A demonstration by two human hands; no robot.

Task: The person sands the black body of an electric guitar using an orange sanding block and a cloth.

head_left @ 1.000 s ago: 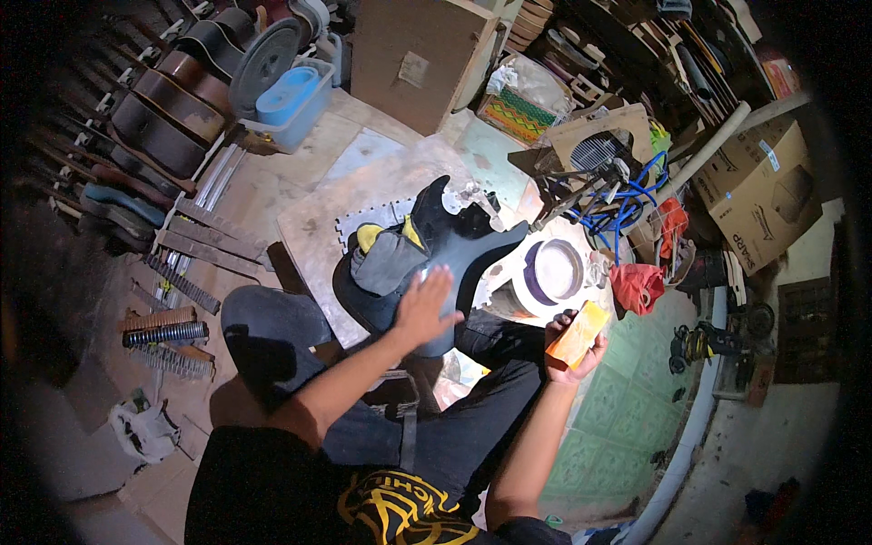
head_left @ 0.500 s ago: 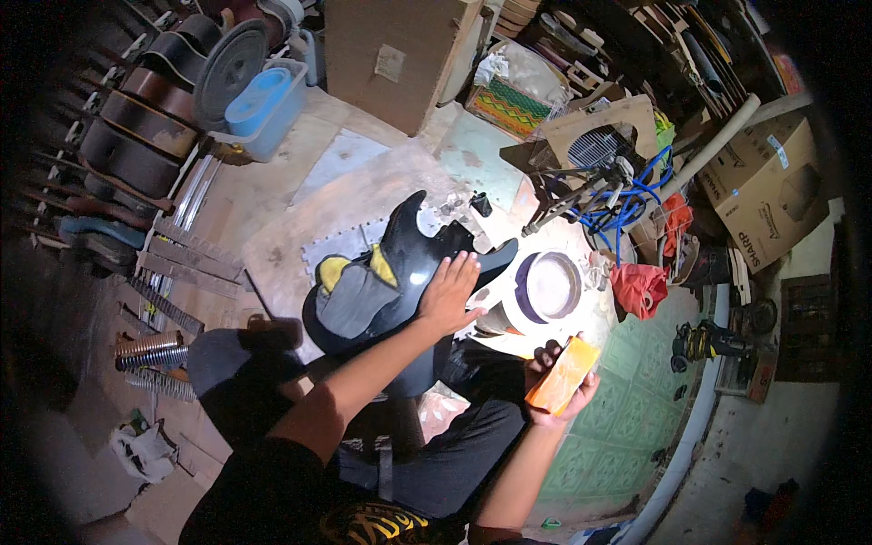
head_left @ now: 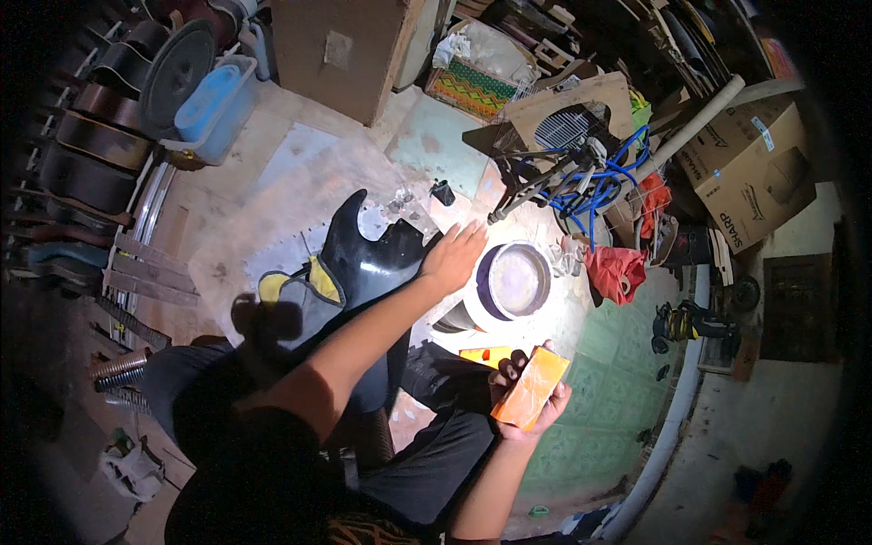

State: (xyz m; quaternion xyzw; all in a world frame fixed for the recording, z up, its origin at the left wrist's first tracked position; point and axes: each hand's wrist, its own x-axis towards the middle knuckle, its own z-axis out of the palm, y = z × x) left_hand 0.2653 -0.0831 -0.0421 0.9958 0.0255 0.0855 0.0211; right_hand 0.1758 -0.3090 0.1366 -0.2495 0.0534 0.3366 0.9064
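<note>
A glossy black guitar body (head_left: 372, 263) with two pointed horns lies tilted across my lap. My left hand (head_left: 454, 259) is at its right-hand horn, fingers stretched out and largely covering that horn. A grey and yellow cloth or glove (head_left: 313, 295) rests on the body's left part, partly in shadow. In my right hand (head_left: 548, 411), low and to the right, is an orange rectangular block (head_left: 531, 389) with pale streaks, held clear of the guitar. Beyond it sits a round tin (head_left: 516, 280) with a whitish inside. An orange-yellow packet (head_left: 484, 355) shows behind my right hand.
Bent wooden guitar sides (head_left: 100, 145) hang in a rack at the left, by a plastic tub (head_left: 238, 107). A blue hose (head_left: 595, 211) and stand are at the far right, near a red cloth (head_left: 618, 272) and cardboard boxes (head_left: 747, 173). A small black cup (head_left: 442, 192) stands ahead.
My left hand has slid over the guitar's surface to its right-hand horn. My right hand still holds the orange block. The whole view has shifted, and the orange-yellow packet shows more plainly.
</note>
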